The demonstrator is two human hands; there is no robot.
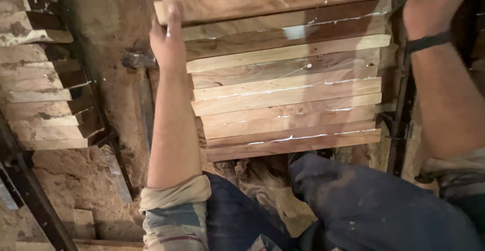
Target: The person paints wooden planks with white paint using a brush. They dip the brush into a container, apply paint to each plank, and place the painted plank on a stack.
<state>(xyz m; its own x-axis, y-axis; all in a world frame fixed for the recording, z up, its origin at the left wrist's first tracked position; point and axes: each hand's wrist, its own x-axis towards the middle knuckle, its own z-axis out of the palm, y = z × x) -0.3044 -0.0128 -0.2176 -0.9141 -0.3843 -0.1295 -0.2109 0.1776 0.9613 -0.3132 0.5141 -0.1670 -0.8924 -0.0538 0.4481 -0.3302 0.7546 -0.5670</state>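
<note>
A row of wooden boards (288, 99) lies side by side in front of me, with white glue squeezed out along the seams. My left hand (168, 41) presses flat against the left end of the top board (283, 1). At the right end of that same board is my right hand (432, 3), fingers curled over it; a dark band circles the wrist. The board sits slightly skewed across the far end of the row. My knees in dark blue trousers (364, 205) are just below the boards.
A second stack of stepped boards (45, 84) lies at the left. Dark metal bars (401, 109) run along the right side of the boards and at the lower left (35, 200). Sawdust covers the floor (76, 180).
</note>
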